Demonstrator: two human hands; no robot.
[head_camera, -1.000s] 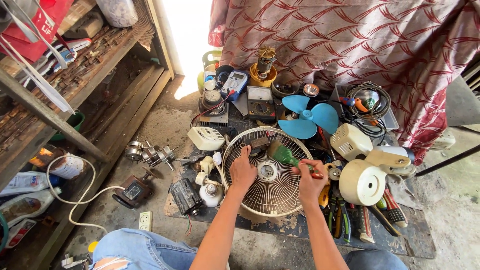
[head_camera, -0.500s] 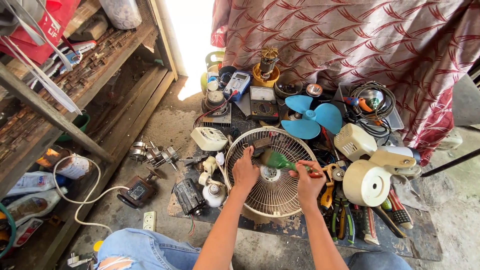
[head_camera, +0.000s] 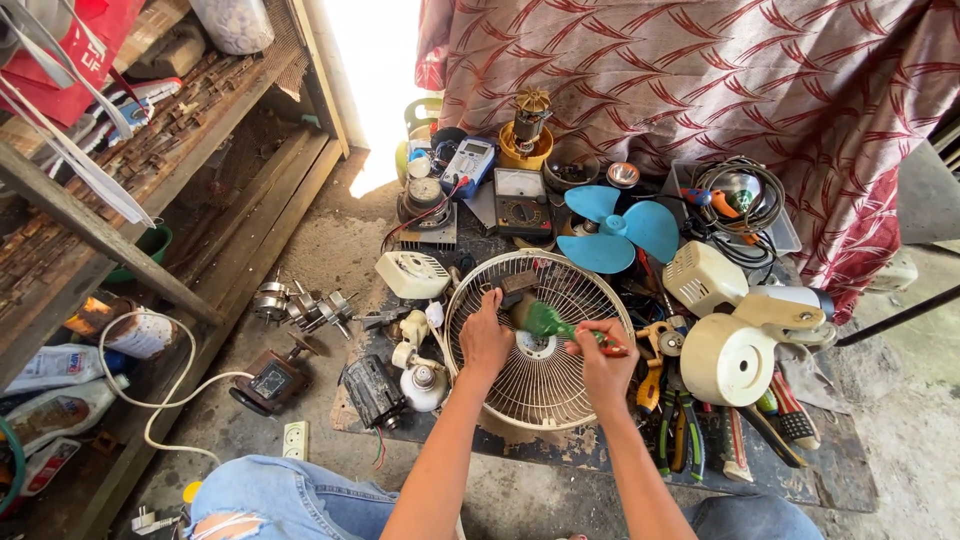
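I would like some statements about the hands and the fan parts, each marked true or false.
1. The left hand rests on the round fan grille. True.
2. The right hand is empty. False: it holds a screwdriver with a green and red handle.
3. The blue fan blade sits mounted inside the grille. False: it lies apart, beyond the grille.
4. Pliers lie right of the grille. True.

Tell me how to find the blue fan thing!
Start at the big red patterned cloth at the back. Just below it, past the round cream wire fan guard, lies the blue plastic three-bladed fan propeller. Nothing else nearby is bright blue with petal-shaped blades.
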